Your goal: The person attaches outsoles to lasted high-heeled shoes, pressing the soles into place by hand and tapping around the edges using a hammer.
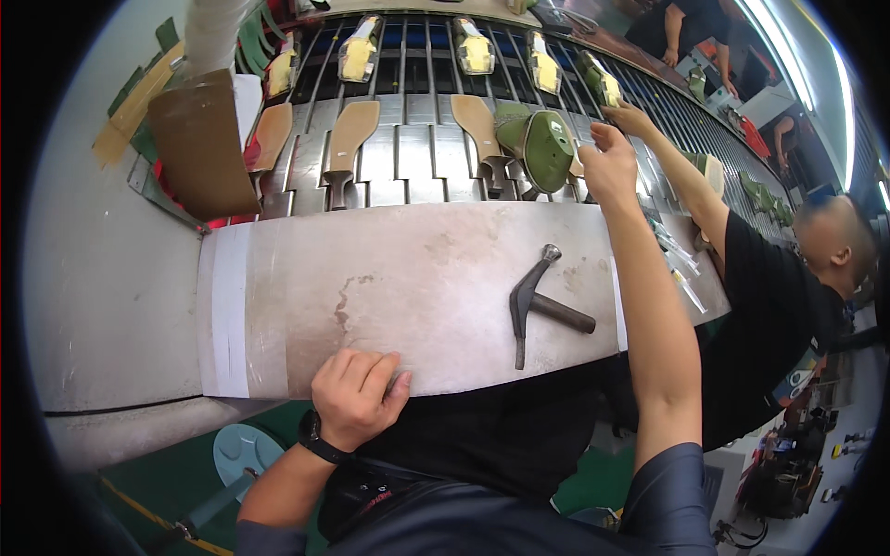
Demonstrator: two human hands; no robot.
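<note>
My left hand (357, 397) rests at the near edge of the bench board (408, 306), its fingers curled in; whatever they may hold is hidden. My right hand (612, 169) is raised over the far edge, fingers half bent with a gap at the thumb. Just left of it is a green shoe last (549, 153) with holes in its top, seemingly apart from the hand. A hammer (526, 306) with a dark handle lies on the board between my arms, touched by neither hand.
Beyond the board, a slatted metal conveyor (403, 153) carries tan soles (353, 134) and several lasts with yellow-patched undersides (357, 57). A co-worker's arm (681, 167) reaches over it at right. A brown panel (202, 148) stands at left. Thin tools (681, 264) lie at the board's right end.
</note>
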